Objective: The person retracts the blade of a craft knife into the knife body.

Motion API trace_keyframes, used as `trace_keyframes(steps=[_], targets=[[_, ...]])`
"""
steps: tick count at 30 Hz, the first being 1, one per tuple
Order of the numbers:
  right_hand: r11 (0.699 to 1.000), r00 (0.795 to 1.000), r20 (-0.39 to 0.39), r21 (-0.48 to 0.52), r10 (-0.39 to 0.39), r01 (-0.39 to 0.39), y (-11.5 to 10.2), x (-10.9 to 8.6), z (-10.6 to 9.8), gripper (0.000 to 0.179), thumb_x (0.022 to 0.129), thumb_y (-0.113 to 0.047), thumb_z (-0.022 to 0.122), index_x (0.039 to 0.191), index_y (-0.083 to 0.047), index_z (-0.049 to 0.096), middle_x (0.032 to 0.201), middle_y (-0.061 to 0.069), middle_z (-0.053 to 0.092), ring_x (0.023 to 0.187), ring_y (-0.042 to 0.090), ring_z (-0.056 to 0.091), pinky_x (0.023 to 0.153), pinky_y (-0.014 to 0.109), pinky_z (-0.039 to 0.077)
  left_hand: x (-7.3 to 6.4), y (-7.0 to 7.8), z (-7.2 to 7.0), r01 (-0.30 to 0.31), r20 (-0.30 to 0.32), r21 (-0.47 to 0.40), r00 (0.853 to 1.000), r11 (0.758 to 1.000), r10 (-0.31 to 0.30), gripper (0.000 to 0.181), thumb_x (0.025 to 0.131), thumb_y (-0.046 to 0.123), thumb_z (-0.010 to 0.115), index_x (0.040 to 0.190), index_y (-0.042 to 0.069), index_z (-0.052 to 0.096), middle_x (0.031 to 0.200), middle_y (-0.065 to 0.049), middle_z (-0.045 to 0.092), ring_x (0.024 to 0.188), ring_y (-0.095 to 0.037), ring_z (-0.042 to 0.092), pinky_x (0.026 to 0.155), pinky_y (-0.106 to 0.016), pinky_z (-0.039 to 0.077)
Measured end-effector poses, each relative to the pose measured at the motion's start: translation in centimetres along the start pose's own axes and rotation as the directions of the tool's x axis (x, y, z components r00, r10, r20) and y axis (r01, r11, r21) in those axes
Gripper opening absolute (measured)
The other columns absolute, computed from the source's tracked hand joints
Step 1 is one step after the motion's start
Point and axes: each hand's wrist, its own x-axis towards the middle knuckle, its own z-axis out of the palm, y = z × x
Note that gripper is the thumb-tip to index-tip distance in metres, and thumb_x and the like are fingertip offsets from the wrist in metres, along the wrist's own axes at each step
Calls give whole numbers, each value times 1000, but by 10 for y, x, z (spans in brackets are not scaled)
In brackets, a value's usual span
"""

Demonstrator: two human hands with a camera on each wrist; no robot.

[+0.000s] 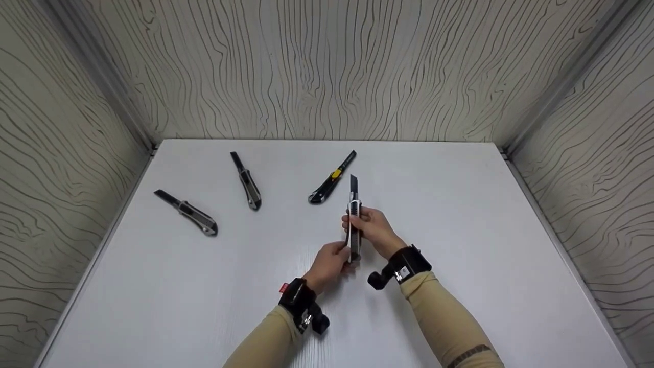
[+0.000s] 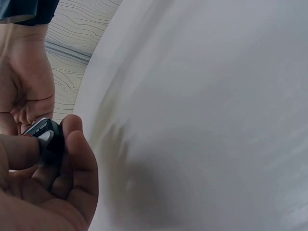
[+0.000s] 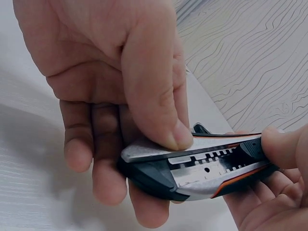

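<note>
Both hands hold one utility knife [image 1: 354, 230], silver and black with orange trim, above the white table [image 1: 439, 306]. Its dark blade [image 1: 354, 185] points away from the person. My right hand [image 1: 377, 227] grips the middle of the handle, its thumb on the black slider [image 3: 248, 150]. At the tail end, my left hand [image 1: 327, 263] pinches the handle between thumb and fingers. The left wrist view shows the knife's dark end cap [image 2: 55, 144] between those fingers. In the right wrist view, a toothed metal strip [image 3: 207, 168] shows in the handle's slot.
A black utility knife with a yellow slider [image 1: 336, 174] lies just beyond the hands. Two grey and black utility knives lie to the left, one farther back [image 1: 249, 186] and one nearer the left edge [image 1: 196, 216]. Wood-patterned walls [image 1: 306, 66] enclose the table.
</note>
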Motion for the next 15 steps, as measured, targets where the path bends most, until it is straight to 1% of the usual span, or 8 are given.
trace_keyframes(steps=[4,11,15], targets=[[1000,1000,8,4,-8,8,1,1,-1,35,98,-4,54,129,12,49,116,21,67,93,12,69,89,28,55,-1,1,0,-10,5,-15,1000,1000,10,27,99,7,42,108,-11,60,94,-26,68,70,-16,58,63,-30,53],[1000,1000,0,-26,-2,2,0,-1,0,33,98,-3,53,129,8,50,118,19,66,95,11,67,86,26,54,1,-1,0,17,5,-14,1000,1000,-17,27,100,7,41,107,-11,60,94,-25,68,74,-15,60,70,-34,57],[1000,1000,6,-17,1,-1,0,-1,0,34,97,-2,53,130,10,49,118,20,66,94,11,68,87,27,54,0,-1,0,22,11,-16,1000,1000,-22,27,101,9,42,108,-9,60,96,-24,68,75,-15,61,71,-33,57]])
